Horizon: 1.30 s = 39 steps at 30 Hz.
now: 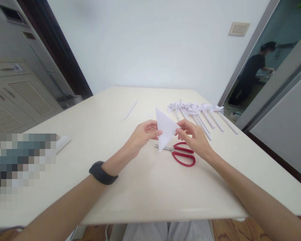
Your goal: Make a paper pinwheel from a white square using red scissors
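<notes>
A white paper triangle (pixel 165 130) is held up above the table between both hands. My left hand (pixel 149 131) pinches its long left edge, thumb in front and fingers behind. At the right corner, my right hand (pixel 187 131) grips the paper between thumb and fingers. Beneath the paper and my right hand lie scissors with red handles (pixel 183 160), blades pointing left; the paper hides part of the blades. A dark band circles my left wrist.
Several white paper pinwheels (pixel 192 108) on rolled paper sticks lie at the back right of the pale table (pixel 130 201). One loose paper stick (pixel 130 110) lies at the back. A blurred-out item (pixel 22 160) is at the left. Another person (pixel 253 72) stands beyond the doorway.
</notes>
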Available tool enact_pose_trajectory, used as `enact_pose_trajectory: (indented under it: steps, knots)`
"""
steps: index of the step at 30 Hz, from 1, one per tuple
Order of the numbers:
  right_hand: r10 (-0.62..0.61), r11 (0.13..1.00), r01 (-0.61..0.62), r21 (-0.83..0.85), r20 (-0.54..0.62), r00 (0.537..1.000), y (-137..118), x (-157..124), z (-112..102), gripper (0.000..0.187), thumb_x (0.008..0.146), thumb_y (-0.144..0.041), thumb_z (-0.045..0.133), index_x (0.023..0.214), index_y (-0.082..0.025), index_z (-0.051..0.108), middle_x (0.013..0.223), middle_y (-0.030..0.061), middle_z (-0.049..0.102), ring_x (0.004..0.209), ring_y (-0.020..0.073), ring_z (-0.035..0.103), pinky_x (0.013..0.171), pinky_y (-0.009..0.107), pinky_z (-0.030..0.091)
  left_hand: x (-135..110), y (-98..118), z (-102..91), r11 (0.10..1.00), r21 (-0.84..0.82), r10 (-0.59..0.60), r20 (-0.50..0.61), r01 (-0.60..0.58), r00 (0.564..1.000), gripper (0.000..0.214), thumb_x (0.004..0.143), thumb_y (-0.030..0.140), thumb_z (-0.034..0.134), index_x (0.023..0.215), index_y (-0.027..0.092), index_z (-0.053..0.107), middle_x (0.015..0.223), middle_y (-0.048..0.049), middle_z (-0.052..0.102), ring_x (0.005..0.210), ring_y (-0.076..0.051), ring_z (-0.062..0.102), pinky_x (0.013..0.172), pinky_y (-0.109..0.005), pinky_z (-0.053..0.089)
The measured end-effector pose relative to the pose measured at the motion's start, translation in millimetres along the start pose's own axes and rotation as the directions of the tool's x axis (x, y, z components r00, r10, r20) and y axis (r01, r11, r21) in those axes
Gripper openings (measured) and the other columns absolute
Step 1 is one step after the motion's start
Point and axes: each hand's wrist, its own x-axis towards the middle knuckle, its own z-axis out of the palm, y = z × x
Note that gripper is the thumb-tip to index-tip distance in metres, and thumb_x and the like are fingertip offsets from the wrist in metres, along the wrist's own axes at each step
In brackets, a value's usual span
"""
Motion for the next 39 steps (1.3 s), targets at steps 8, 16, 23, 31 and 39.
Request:
enact_pose_trajectory:
  steps: [8, 16, 23, 31, 39]
  knots:
    - [0.015, 0.999, -0.017, 0.042, 0.048, 0.999, 4.4, 0.2, 5.8, 0.014, 0.086, -0.028, 0.050, 0.079, -0.018, 0.056, 0.069, 0.0012, 0.063, 0.064, 0.0127, 0.060, 0.062, 0.025, 0.049, -1.3, -2.3, 6.2, 0.997, -0.075, 0.019, 0.073, -0.013, 0.997, 0.034, 0.076, 0.030, 0.065, 0.108, 0.015, 0.062, 0.108, -0.0088, 0.067, 0.102, -0.023, 0.061, 0.085, -0.031, 0.047]
    - [0.037, 0.996, -0.046, 0.077, 0.110, 0.993, 2.7, -0.5, 4.0, 0.018, 0.089, -0.027, 0.046, 0.078, -0.018, 0.057, 0.073, 0.0008, 0.064, 0.062, 0.0110, 0.059, 0.063, 0.025, 0.050, -2.1, -2.7, 9.0, 0.998, -0.027, 0.055, -0.032, -0.056, 0.998, 0.035, 0.074, 0.033, 0.067, 0.103, 0.013, 0.064, 0.109, -0.0092, 0.068, 0.102, -0.025, 0.062, 0.088, -0.033, 0.048]
    - [0.107, 0.985, -0.120, 0.120, 0.115, 0.988, 5.3, 1.0, 4.6, 0.028, 0.086, -0.039, 0.051, 0.072, -0.016, 0.059, 0.067, 0.0021, 0.061, 0.062, 0.0133, 0.060, 0.058, 0.024, 0.050, -0.5, -3.0, 6.9, 0.999, -0.043, 0.008, 0.006, -0.007, 1.000, 0.039, 0.073, 0.033, 0.068, 0.106, 0.012, 0.063, 0.110, -0.0111, 0.068, 0.099, -0.023, 0.063, 0.085, -0.031, 0.049]
    - [0.125, 0.970, -0.142, 0.197, 0.093, 0.988, 8.8, 4.8, -3.5, 0.029, 0.085, -0.038, 0.053, 0.067, -0.015, 0.057, 0.060, 0.0008, 0.058, 0.054, 0.0093, 0.052, 0.055, 0.022, 0.044, 0.8, -1.3, 2.4, 0.987, 0.038, -0.163, 0.195, 0.159, 0.967, 0.038, 0.072, 0.033, 0.068, 0.105, 0.013, 0.066, 0.095, -0.0092, 0.071, 0.079, -0.018, 0.065, 0.068, -0.027, 0.051]
    - [0.128, 0.960, -0.143, 0.242, 0.076, 0.989, 11.5, 6.6, -10.3, 0.029, 0.085, -0.037, 0.054, 0.066, -0.015, 0.057, 0.059, 0.0006, 0.058, 0.053, 0.0089, 0.051, 0.055, 0.022, 0.042, 0.9, -2.4, 3.8, 0.981, 0.062, -0.193, 0.250, 0.183, 0.949, 0.029, 0.070, 0.029, 0.070, 0.095, 0.014, 0.067, 0.082, -0.0055, 0.069, 0.073, -0.014, 0.062, 0.069, -0.024, 0.049]
